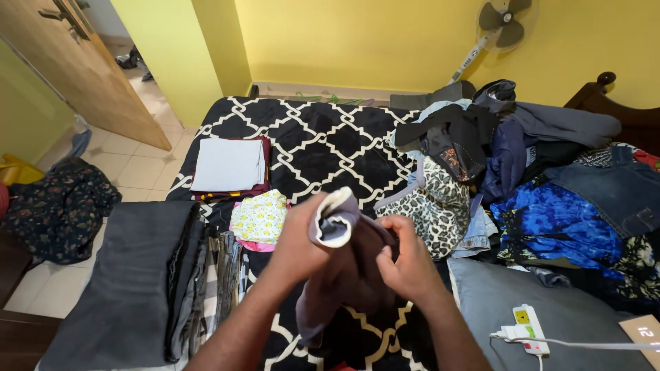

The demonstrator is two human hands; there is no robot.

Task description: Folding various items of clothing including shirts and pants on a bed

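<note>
A bed (316, 137) with a black blanket patterned in white lattice fills most of the view, standing against a yellow wall (357, 41). On its right side a big heap of unfolded clothes (550, 178) lies loose: dark jackets, a bright blue printed piece, denim and a leopard-print piece (440, 203) at the heap's near edge. Along the bed's left edge sits a stack of folded dark grey trousers (130, 282), and beyond it a folded pale blue cloth (228, 165) rests on a maroon one, with a small yellow floral garment (260, 218) just beside them. A grey pillow (509, 309) lies at the lower right, carrying a white power strip (529, 328) with its cable. A pile of dark floral fabric (58, 206) sits on the tiled floor to the left, near an open wooden door (89, 69), and a fan (502, 24) stands by the far wall. Over the middle of the bed, both hands hold a purplish-grey garment (344, 275) with a pale lining at its upper opening. The left hand (302, 240) is closed in a grip around the upper part, fingers wrapped on the cloth. The right hand (409, 264) pinches the fabric just beside it, fingers curled in, while the rest of the garment hangs down between the forearms.
</note>
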